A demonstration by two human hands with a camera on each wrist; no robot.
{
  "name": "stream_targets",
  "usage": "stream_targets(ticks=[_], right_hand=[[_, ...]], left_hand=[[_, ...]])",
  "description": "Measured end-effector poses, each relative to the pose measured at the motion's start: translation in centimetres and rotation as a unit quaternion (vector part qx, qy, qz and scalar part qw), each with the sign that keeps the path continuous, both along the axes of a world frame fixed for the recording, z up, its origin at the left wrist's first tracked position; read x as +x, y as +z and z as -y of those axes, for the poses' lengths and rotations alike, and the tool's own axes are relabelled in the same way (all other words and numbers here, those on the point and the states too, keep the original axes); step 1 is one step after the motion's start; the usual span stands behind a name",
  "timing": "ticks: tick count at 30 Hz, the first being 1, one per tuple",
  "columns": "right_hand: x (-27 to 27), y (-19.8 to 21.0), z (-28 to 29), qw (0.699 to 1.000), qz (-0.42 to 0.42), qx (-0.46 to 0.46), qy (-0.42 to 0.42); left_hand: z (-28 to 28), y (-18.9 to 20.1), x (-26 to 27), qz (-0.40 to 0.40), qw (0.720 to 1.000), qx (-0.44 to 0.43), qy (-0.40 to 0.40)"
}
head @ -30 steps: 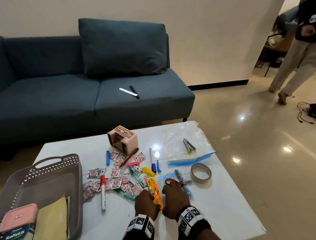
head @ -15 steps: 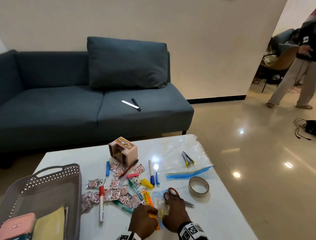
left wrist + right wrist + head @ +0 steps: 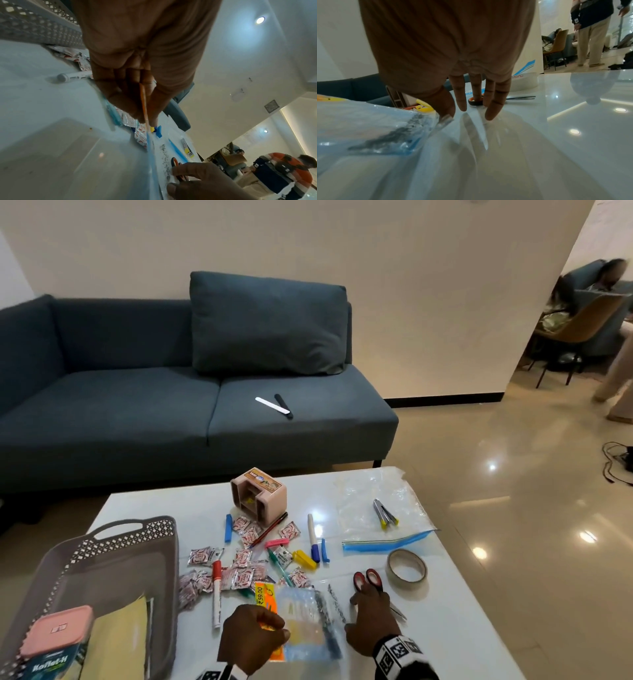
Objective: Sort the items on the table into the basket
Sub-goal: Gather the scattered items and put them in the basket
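My left hand (image 3: pixel 274 625) pinches an orange price-tagged packet (image 3: pixel 264 594) together with a small clear zip bag (image 3: pixel 308 621), held just above the near table edge. In the left wrist view the orange packet (image 3: pixel 143 102) runs edge-on between thumb and fingers. My right hand (image 3: pixel 359 611) rests with straight fingers on the table at the red-handled scissors (image 3: pixel 366 578); one fingertip (image 3: pixel 476 100) sits at a scissors handle loop (image 3: pixel 475 103). The grey basket (image 3: pixel 113 539) stands at the left, holding a pink-lidded box (image 3: pixel 58 630) and a yellow pad (image 3: pixel 116 642).
Several foil sachets (image 3: pixel 239 573), markers (image 3: pixel 216 594), clips and a pink holder (image 3: pixel 258 496) lie mid-table. A tape roll (image 3: pixel 407 570) and a large zip bag (image 3: pixel 380 508) lie at the right. A blue sofa (image 3: pixel 171 412) stands behind; a person walks at far right.
The left hand has raised the orange packet and small zip bag off the table. The right hand has let go of the bag and settled at the scissors.
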State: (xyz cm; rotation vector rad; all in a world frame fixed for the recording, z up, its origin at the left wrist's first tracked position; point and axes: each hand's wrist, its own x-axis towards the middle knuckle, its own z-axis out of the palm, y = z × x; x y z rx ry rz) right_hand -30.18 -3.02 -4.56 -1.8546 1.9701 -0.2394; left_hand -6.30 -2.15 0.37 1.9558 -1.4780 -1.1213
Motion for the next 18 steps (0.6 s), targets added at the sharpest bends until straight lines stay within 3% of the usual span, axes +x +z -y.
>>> stream_targets(ticks=[3,5,8,12,14,16,18], right_hand=[[0.6,0.9,-0.1,0.999,0.013,-0.004,-0.041],[1.0,1.9,-0.1,0.994,0.048,-0.054,-0.082],[2.6,3.9,-0.1,0.978,0.144,-0.097,-0.117],[4.4,7.6,-0.2,0.954,0.264,-0.030,-0.140],[4.4,8.5,-0.2,0.933,0.324,-0.058,-0.146],[4.4,9.1,-0.5,0.932,0.318,-0.140,-0.097],[4.5,9.2,-0.6,0.946,0.240,-0.219,-0.014]], left_hand=[[-0.9,-0.5,0.3,-0.024,1.000,-0.003,0.003],[-1.1,-0.4,0.2,-0.039,0.999,-0.027,-0.004],[-1.2,0.0,0.2,-0.054,0.995,-0.082,-0.014],[-1.9,2.3,0.6,-0.088,0.985,-0.123,-0.084],[-2.3,3.9,0.9,-0.100,0.979,-0.129,-0.119],[-2.7,5.3,1.1,-0.079,0.978,-0.129,-0.142],[-2.9,6.3,1.3,-0.039,0.974,-0.131,-0.183]])
